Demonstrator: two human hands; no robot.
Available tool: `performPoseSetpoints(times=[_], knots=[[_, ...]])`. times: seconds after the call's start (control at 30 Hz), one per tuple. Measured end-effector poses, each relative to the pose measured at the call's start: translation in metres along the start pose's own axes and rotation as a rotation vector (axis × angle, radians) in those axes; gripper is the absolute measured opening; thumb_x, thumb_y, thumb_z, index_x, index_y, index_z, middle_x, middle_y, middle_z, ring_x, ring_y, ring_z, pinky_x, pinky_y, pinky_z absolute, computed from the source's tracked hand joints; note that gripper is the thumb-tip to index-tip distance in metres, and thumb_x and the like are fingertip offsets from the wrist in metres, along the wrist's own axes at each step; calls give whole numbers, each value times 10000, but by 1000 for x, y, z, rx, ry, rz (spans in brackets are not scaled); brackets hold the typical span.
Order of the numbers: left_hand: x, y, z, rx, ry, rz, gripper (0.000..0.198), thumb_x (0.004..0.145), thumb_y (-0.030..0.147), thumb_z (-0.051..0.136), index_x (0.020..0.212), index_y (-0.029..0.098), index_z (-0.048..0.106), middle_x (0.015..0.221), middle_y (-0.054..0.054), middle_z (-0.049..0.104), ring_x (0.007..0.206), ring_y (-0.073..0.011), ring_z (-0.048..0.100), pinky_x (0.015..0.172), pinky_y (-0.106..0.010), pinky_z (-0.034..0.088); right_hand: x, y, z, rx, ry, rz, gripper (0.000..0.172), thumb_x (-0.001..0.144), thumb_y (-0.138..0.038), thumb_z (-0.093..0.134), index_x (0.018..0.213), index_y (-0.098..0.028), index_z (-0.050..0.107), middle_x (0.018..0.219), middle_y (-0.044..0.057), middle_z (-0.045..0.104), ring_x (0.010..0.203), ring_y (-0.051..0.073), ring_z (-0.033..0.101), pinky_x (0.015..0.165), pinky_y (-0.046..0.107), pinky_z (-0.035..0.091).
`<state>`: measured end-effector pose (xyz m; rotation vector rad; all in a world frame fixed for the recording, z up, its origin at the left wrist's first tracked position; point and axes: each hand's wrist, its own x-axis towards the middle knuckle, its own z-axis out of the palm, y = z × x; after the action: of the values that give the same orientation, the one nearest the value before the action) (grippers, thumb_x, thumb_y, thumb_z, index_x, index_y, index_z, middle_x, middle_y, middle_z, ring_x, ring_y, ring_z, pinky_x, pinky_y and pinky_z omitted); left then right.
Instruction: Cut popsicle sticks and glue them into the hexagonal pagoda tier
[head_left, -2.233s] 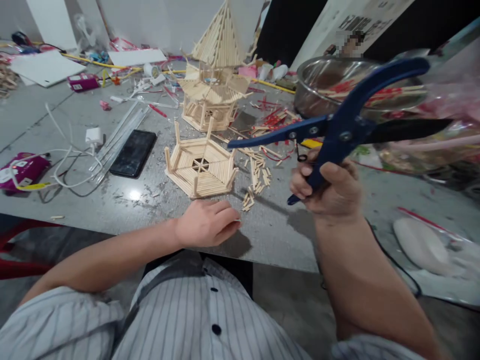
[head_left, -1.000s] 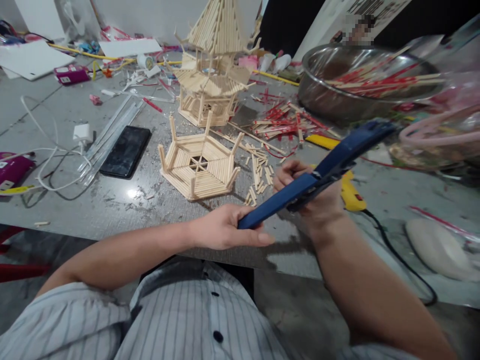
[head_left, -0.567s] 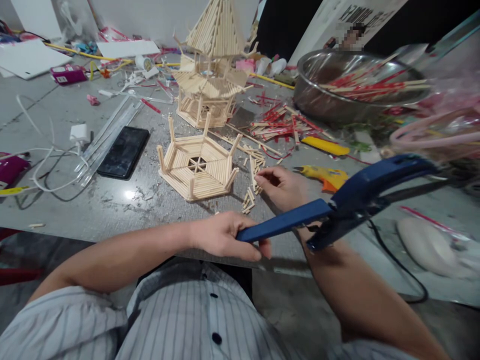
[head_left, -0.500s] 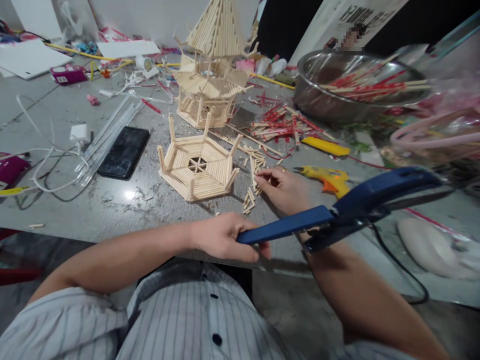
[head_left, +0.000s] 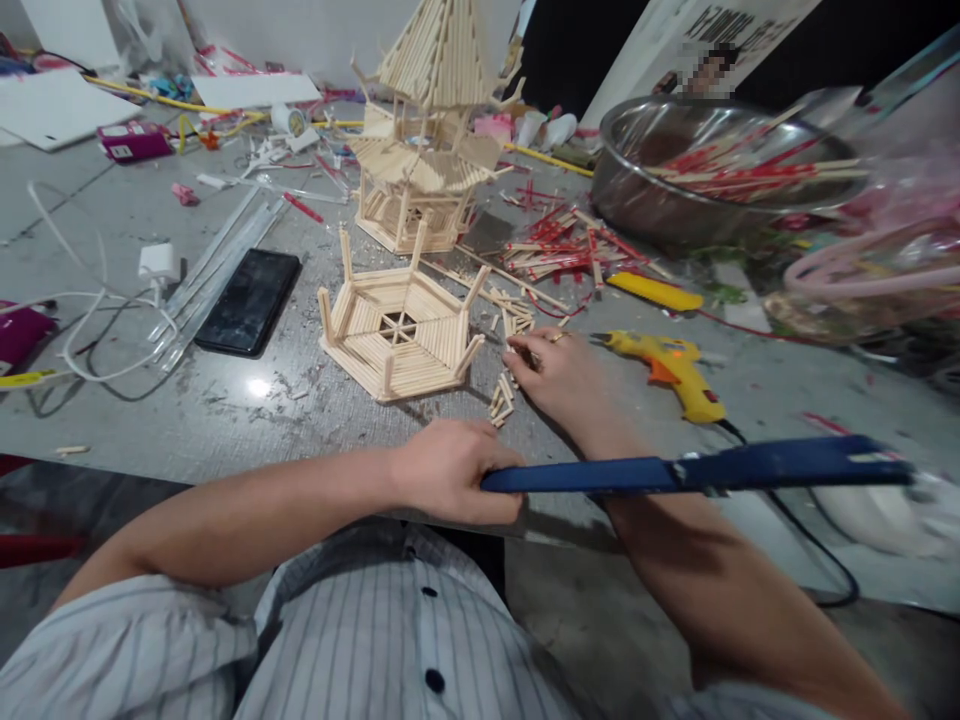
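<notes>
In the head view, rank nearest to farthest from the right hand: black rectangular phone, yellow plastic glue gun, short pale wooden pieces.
1. Short pale wooden pieces: beside the right hand, leftward.
2. Yellow plastic glue gun: just to its right.
3. Black rectangular phone: far left.

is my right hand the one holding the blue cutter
No, the left hand grips the blue cutter, while the right hand is down by the short sticks.
</notes>
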<state>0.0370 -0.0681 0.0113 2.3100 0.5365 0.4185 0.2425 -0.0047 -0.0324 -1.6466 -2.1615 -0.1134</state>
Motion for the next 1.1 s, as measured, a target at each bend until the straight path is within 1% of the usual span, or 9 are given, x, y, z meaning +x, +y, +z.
performPoseSetpoints(times=[0.13,0.27,0.4,0.53,0.67,0.77,0.87,0.97,1.1], knots=[[1,-3,4,241,135,-36,193,738,313,533,674,166,640,675,-34,634,733,-183,560,650,-279,432,1,-2,-1,-20,-6,-32,306,859,-367,464,980,-187,681,949,104,670,953,267,588,868,414,435],[2,-6,5,338,192,-69,172,734,297,557,723,158,657,817,-59,672,812,-206,571,723,-319,456,0,-3,-1,13,34,-48,335,846,-376,479,1006,-162,681,986,123,668,967,273,585,871,422,431],[2,-5,2,365,156,-65,192,766,293,524,705,153,641,747,-51,658,756,-195,584,672,-306,454,-3,-11,-4,104,109,-154,320,845,-430,485,929,-210,703,911,90,688,913,261,597,844,417,424],[1,-2,1,432,97,-10,215,766,335,531,726,150,632,699,-46,643,682,-178,595,572,-277,413,-5,-26,-8,175,64,-247,321,854,-452,489,826,-220,709,789,71,695,814,242,603,783,398,413],[-2,1,-2,465,8,18,272,789,389,500,749,154,632,713,-46,671,602,-158,588,477,-248,330,-1,-38,-9,189,-40,-235,351,834,-525,498,842,-236,696,789,61,694,804,238,595,761,390,386],[-3,2,-4,444,-14,21,279,792,394,485,756,161,634,714,-33,681,588,-161,589,453,-256,300,4,-44,-8,193,-105,-237,393,824,-561,492,842,-215,677,769,66,679,789,238,584,745,378,374],[-3,0,-5,456,-2,63,261,791,378,487,763,161,629,713,-33,674,594,-166,588,443,-266,299,10,-49,-7,187,-137,-234,384,848,-536,462,804,-209,658,726,59,661,742,226,577,707,358,366],[-3,-3,-4,472,10,107,255,798,372,482,747,163,617,691,-33,661,589,-165,584,431,-271,295,16,-52,-5,172,-125,-223,329,836,-491,493,769,-206,643,711,55,655,714,220,575,691,349,366],[-2,-3,-3,473,10,104,258,809,377,471,734,166,599,690,-26,656,590,-155,591,426,-260,290,27,-50,-3,137,-132,-231,241,805,-413,539,732,-199,622,705,55,655,721,221,586,700,339,377]])
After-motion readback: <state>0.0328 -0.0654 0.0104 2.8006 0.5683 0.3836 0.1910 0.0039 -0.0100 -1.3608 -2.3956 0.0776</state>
